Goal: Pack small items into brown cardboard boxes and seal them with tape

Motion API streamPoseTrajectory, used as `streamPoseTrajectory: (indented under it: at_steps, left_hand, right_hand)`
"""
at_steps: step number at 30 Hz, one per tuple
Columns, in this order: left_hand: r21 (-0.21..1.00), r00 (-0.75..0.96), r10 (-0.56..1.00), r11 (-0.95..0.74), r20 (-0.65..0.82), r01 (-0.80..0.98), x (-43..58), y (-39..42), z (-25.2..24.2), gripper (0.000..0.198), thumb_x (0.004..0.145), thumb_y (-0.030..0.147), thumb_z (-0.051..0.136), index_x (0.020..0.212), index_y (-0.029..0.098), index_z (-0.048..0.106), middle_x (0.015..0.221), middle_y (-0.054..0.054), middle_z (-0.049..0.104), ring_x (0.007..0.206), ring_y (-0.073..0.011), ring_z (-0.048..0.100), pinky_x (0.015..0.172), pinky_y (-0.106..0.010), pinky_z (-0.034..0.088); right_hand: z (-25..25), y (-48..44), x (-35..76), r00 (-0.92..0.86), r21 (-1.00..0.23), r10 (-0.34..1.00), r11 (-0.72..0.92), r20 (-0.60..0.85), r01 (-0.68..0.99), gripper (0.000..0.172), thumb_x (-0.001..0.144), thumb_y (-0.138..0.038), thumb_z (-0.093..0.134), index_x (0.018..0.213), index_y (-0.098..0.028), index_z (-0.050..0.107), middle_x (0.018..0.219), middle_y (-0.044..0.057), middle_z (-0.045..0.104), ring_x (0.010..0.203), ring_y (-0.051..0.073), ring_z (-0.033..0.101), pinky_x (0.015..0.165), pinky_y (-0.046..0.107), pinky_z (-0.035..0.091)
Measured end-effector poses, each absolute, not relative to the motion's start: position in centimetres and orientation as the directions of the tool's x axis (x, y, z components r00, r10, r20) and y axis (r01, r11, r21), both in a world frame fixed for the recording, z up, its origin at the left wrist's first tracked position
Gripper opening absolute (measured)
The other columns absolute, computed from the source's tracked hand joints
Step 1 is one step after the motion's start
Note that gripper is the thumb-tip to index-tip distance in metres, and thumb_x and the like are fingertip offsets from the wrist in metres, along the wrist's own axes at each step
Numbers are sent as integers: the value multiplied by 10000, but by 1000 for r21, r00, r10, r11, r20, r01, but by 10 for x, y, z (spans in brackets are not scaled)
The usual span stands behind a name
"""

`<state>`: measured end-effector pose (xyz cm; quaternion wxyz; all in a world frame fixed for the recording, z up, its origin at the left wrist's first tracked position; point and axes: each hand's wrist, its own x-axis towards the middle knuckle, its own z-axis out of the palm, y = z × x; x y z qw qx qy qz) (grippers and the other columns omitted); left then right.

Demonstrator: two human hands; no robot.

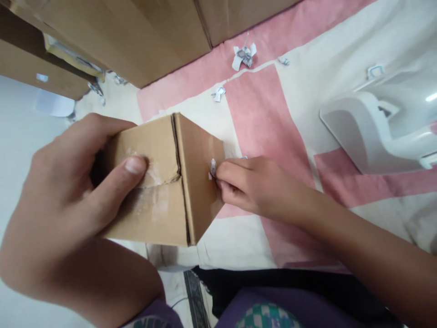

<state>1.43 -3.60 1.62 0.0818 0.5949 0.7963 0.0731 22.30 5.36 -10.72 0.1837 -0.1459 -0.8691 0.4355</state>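
A small brown cardboard box is held up at the centre left, tilted, with clear tape across its flaps. My left hand wraps round its left end, the thumb pressed on the taped face. On the box's right side is a small crumpled scrap of white paper or sticker. My right hand pinches at that scrap, its fingers closed against the box side.
Large cardboard boxes stand at the back left. Crumpled paper scraps and a smaller scrap lie on the pink and white cloth. A white and clear plastic object lies at the right.
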Motion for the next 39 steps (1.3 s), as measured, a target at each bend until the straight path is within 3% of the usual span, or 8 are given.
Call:
streamPoseTrajectory:
  at_steps: [5,14,24,31,39]
  left_hand:
    - [200,-240,970,245,-49,949,11,-38,15,313,928,557,487,1082,314,612,846,-20,514,715,-235,477,665,-407,339]
    - [151,-194,981,195,-22,969,10,-35,14,326,926,531,478,1054,268,624,846,-7,550,732,-213,515,715,-355,390]
    - [163,-206,979,203,-2,965,8,-38,14,299,912,498,514,1049,248,605,826,7,540,691,-171,474,685,-322,366]
    - [184,-220,975,215,7,959,10,-37,14,314,893,509,509,1054,252,591,862,12,569,724,-166,504,697,-305,358]
    - [168,-204,979,203,-10,965,11,-34,14,327,896,504,488,1056,235,586,897,-3,587,757,-172,517,695,-292,351]
  right_hand:
    - [-108,58,224,-874,-771,420,631,244,88,162,962,-202,417,898,-216,565,681,-22,542,564,118,446,577,267,291]
    - [-107,71,230,-930,-791,349,597,112,129,137,1017,-317,473,1009,-217,566,851,11,654,696,154,573,661,260,343]
    - [-110,63,228,-890,-808,348,588,294,-37,208,1007,-224,422,855,-208,562,712,-20,554,610,112,468,615,259,307]
    - [-104,71,229,-867,-735,378,678,326,19,236,963,-206,451,765,-206,579,667,-16,546,589,119,471,595,276,287]
    - [-106,76,235,-902,-702,320,711,289,27,184,1005,-339,525,975,-186,623,848,14,652,712,147,563,656,262,332]
